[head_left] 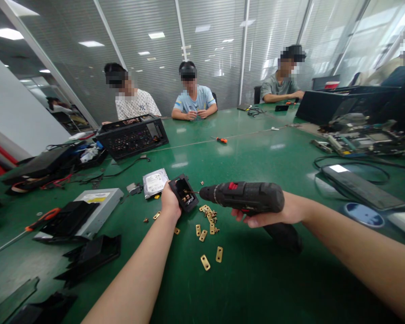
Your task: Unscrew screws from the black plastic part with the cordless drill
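Note:
My left hand (pixel 171 201) is closed around a small black plastic box (pixel 189 204), its open side tilted towards the right. Brass-coloured pieces and screws (pixel 186 197) show inside it. In my right hand (pixel 256 218) is a black cordless drill (pixel 246 196) with red details, held sideways and pointing left. Its thin bit reaches into the box's opening; whether the tip touches a screw cannot be made out. Below the box, several brass plates (pixel 203 235) with two holes each lie on the green table, with small brass screws (pixel 215 216) among them.
A hard drive (pixel 154 182) lies just beyond my left hand. To the left are an optical drive (pixel 97 202), an orange-handled screwdriver (pixel 30 228) and black plastic parts (pixel 94 254). A computer case (pixel 133 137) and another screwdriver (pixel 222 140) are farther off. Circuit boards (pixel 361 139) lie right; several people sit opposite.

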Motion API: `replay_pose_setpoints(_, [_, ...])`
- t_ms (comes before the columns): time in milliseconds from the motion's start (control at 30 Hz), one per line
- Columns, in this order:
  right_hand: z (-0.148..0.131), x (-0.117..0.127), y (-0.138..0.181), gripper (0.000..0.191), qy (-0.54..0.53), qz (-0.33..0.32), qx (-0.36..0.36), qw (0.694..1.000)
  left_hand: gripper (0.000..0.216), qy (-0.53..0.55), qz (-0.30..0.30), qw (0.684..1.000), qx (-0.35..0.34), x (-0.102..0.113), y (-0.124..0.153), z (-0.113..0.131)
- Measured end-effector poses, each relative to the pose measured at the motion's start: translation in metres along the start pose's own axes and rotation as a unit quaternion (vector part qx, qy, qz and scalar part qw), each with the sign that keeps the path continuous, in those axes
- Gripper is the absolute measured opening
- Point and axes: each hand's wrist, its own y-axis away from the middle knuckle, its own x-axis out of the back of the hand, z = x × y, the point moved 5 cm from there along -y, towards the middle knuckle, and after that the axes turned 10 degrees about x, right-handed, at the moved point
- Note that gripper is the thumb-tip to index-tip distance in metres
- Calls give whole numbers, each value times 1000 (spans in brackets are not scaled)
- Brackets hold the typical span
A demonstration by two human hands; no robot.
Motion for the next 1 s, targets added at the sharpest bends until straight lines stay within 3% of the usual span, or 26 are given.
replay_pose_setpoints(333, [2,-3,-1,46,-11,-1,17,1000,24,17,-2,1000,9,-2,1,-1])
replay_pose_setpoints(633, [14,-2,1,54,-25,2,13,1000,25,13,-5,1000,4,-2,1,0])
replay_pose_setpoints(867, [15,-6,5,77,-157,-17,-50,986,22,23,1,1000,7,-2,1,-1])
replay_pose_setpoints(1000, [13,-6,5,75,-173,-18,-45,984,26,16,5,1000,6,-5,5,0])
